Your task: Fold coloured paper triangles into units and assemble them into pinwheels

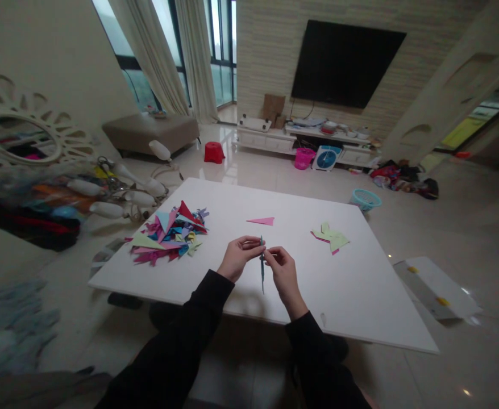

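Observation:
Between my two hands, above the middle of the table, is a thin dark teal piece of folded paper, seen edge-on and pointing toward me. The fingers of my left hand pinch it from the left near its far end. From the right, my right hand pinches it with thumb and fingertips. Just beyond my hands lies a pink folded paper dart. To the right rest green and pink folded paper pieces. At the left sits a heap of folded paper in many colours.
The white table spans the space before me. Past it stand a red stool, a blue basket and a pink bin. A lamp with white shades is close to the table's left edge. A white box lies right.

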`<state>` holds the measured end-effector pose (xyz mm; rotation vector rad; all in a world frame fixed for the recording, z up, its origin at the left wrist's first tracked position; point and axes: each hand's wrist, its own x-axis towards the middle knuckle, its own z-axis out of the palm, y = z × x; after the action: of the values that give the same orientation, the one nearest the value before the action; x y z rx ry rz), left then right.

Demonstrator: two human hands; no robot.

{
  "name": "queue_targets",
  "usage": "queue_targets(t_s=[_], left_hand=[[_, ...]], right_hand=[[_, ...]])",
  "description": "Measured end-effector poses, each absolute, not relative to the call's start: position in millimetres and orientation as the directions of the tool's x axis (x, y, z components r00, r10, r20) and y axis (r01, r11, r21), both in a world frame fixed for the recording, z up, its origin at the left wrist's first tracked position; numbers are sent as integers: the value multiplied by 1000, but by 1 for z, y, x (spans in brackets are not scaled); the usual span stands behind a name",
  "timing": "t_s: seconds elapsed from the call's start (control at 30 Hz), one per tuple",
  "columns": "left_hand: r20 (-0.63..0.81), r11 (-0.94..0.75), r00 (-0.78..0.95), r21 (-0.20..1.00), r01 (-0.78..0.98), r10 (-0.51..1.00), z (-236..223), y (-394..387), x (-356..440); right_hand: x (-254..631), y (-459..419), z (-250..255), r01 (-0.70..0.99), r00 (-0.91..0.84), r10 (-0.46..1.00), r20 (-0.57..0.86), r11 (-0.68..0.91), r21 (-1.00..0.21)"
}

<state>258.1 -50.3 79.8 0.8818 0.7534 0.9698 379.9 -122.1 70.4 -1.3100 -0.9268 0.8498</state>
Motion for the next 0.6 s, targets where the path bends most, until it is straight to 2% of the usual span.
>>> queue_targets(t_s=[0.3, 0.43, 0.6], left_hand=[[-223, 398, 394, 800, -449, 892, 71, -54, 257], [-205, 376, 392, 820, -432, 897, 72, -55, 252], [-114, 257, 372, 896, -363, 921, 73, -60, 243]], right_hand=[[375, -121, 70, -129, 364, 931, 25, 78, -989], [369, -123, 73, -160, 365, 931, 12, 75, -984], [364, -131, 72, -158, 360, 933, 6, 67, -985]])
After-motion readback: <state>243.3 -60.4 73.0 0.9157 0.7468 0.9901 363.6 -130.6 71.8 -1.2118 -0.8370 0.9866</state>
